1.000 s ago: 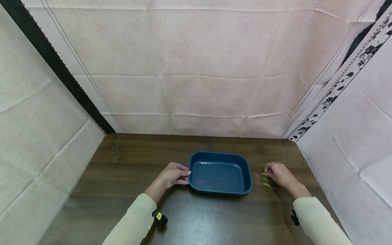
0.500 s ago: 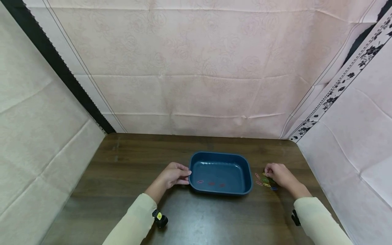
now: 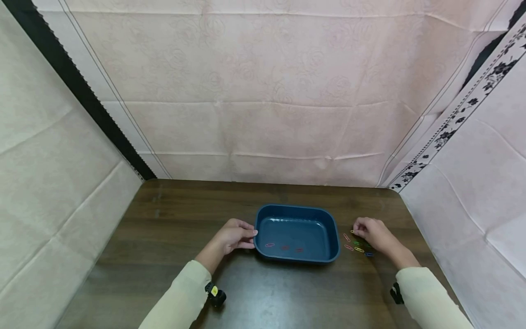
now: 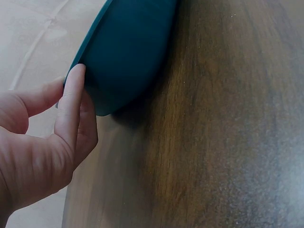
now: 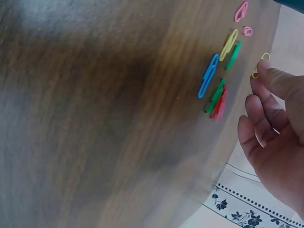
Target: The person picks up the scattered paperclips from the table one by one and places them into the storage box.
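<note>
A dark blue rectangular tray [image 3: 296, 230] sits on the table. My left hand [image 3: 233, 235] pinches its left rim; in the left wrist view, the fingers [image 4: 71, 102] press on the outer wall while the thumb is at the rim. Inside lie a pink paper clip [image 3: 269, 245] and two red ones near the front wall. To the tray's right, my right hand [image 3: 371, 234] pinches a yellow paper clip [image 5: 266, 56] between thumb and index finger, just over the table. Beside it lie several loose paper clips: blue [image 5: 207, 77], yellow [image 5: 229, 45], green [image 5: 215, 96], red and pink [image 5: 241, 12].
The brown wooden table [image 3: 263, 292] has its far edge against a pale patterned cloth [image 3: 263, 91]. Cloths also hang at the left [image 3: 53, 183] and right [image 3: 476, 192]. A black strap device [image 3: 215, 294] is on the left wrist, and another [image 3: 396, 294] on the right.
The right hand has shifted slightly up and left, with the yellow paper clip moving along between its fingertips. The left hand keeps its grip on the tray's rim.
</note>
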Available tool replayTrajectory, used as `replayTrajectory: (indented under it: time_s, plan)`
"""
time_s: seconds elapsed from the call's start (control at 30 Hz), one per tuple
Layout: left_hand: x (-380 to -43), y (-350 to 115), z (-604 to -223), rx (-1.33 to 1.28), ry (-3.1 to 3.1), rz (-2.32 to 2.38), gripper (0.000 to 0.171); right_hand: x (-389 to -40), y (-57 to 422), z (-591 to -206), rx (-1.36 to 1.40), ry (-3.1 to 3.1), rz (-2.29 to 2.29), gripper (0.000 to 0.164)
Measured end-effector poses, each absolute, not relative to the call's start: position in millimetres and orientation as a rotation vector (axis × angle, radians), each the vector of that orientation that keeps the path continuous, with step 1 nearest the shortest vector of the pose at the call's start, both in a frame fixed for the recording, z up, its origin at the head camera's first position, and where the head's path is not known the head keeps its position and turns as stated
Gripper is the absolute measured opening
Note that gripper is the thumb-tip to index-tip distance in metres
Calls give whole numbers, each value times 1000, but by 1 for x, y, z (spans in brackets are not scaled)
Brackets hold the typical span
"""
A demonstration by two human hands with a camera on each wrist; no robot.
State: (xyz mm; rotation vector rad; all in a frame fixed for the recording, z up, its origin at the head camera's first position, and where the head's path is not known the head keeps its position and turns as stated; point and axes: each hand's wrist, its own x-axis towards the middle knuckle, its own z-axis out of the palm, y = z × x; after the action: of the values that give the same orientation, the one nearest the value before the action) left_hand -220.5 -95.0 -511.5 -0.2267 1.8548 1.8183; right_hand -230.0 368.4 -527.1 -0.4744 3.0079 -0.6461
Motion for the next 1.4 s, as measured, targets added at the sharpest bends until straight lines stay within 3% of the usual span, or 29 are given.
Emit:
replayTrajectory:
  time_s: [0.63, 1.4]
  plan:
    - [-220, -96, -510, -234, 1846, 1811, 29, -231, 346, -492, -517, 3007, -786, 12]
    - [-221, -96, -511, -229, 1843, 1802, 30, -238, 301, -456, -795, 3052, -746, 13]
